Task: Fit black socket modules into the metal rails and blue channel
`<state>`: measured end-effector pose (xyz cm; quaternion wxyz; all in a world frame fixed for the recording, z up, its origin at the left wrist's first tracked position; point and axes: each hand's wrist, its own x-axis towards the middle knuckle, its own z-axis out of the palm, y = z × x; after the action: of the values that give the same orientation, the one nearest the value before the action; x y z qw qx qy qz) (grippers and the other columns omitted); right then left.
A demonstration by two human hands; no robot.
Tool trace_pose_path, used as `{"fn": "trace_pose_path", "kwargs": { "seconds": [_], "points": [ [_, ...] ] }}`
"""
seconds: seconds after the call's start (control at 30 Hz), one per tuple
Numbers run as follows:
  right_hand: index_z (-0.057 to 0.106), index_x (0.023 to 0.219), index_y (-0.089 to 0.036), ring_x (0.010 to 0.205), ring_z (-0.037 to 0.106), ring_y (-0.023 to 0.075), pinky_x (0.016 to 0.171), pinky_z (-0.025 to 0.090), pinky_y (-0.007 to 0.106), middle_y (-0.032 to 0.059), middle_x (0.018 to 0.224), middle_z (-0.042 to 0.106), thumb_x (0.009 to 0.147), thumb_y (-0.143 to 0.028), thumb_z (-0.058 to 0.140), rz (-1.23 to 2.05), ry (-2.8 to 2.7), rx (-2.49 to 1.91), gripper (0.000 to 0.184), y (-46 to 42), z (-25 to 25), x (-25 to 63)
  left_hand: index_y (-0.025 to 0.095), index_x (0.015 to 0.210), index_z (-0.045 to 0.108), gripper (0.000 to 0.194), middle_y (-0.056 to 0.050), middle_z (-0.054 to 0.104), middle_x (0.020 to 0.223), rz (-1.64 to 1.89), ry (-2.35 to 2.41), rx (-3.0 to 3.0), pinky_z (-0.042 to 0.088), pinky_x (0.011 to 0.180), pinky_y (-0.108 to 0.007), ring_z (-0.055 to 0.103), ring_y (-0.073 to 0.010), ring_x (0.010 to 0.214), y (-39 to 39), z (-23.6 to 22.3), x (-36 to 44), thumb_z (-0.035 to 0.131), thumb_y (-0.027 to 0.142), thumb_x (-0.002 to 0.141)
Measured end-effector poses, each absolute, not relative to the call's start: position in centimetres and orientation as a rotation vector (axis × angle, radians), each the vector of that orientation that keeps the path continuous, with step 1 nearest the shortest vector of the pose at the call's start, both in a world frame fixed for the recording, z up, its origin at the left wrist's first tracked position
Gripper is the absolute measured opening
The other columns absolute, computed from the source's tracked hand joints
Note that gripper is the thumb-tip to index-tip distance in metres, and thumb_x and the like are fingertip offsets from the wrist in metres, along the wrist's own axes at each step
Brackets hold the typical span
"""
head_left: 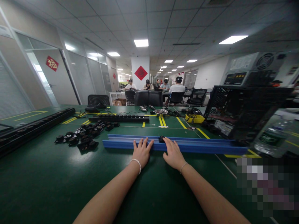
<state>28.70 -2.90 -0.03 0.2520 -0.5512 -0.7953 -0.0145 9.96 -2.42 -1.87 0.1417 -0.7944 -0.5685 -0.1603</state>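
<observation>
A long blue channel rail [198,148] lies crosswise on the green table in front of me. My left hand [142,151] rests on its near wall, fingers spread, holding nothing. A small black part [161,139] sits in the rail, between my two hands. Against its right side are the fingertips of my right hand [173,154], whose fingers are stretched out and whose thumb lies apart at the near wall. Left of the rail is a loose pile of small black parts [86,137], some with white markings.
A black rail [119,118] with a row of parts lies beyond; a longer black rail [30,129] is at left. A metal dish [161,112] and yellow tray [194,118] stand behind. An open computer case [245,109] and plastic bottle [271,138] are at right. Several people sit farther back.
</observation>
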Motion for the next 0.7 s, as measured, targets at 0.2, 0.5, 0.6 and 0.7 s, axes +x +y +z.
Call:
{"fn": "trace_pose_path", "kwargs": {
  "seconds": [0.2,0.5,0.6,0.7],
  "points": [
    [0.030,0.135,-0.014,0.130,0.029,0.0193,0.109,0.017,0.043,0.0112,0.139,0.039,0.065,-0.014,0.041,-0.039,-2.142,-1.472,0.071,-2.6,-0.6,29.0,0.041,0.138,0.022,0.058,-0.008,0.033,0.144,-0.471,-1.652,-2.283,0.013,0.096,-0.071,0.030,-0.0352,0.128,-1.9,-1.6,13.0,0.035,0.021,0.086],
    [0.029,0.137,-0.017,0.125,0.036,0.0190,0.109,0.016,0.044,0.0093,0.133,0.046,0.065,-0.014,0.040,0.016,-2.171,-1.473,0.072,-2.1,-0.8,29.4,0.043,0.137,0.023,0.053,-0.011,0.030,0.145,-0.438,-1.663,-2.284,0.013,0.093,-0.073,0.032,-0.0379,0.126,-1.6,-1.4,13.9,0.035,0.027,0.088],
    [0.029,0.137,-0.015,0.125,0.035,0.0180,0.109,0.016,0.042,0.0092,0.134,0.045,0.066,-0.013,0.040,0.015,-2.202,-1.483,0.072,-2.1,-0.7,29.3,0.048,0.136,0.018,0.055,-0.010,0.033,0.143,-0.443,-1.639,-2.272,0.015,0.091,-0.074,0.035,-0.0395,0.124,-1.6,-1.4,13.9,0.034,0.028,0.088],
    [0.029,0.137,-0.013,0.125,0.035,0.0172,0.109,0.016,0.040,0.0086,0.135,0.044,0.067,-0.013,0.039,-0.008,-2.227,-1.495,0.071,-2.3,-0.6,29.4,0.049,0.136,0.016,0.055,-0.011,0.037,0.140,-0.432,-1.637,-2.274,0.016,0.090,-0.074,0.036,-0.0398,0.123,-1.6,-1.4,14.0,0.033,0.027,0.089]
  ]
}}
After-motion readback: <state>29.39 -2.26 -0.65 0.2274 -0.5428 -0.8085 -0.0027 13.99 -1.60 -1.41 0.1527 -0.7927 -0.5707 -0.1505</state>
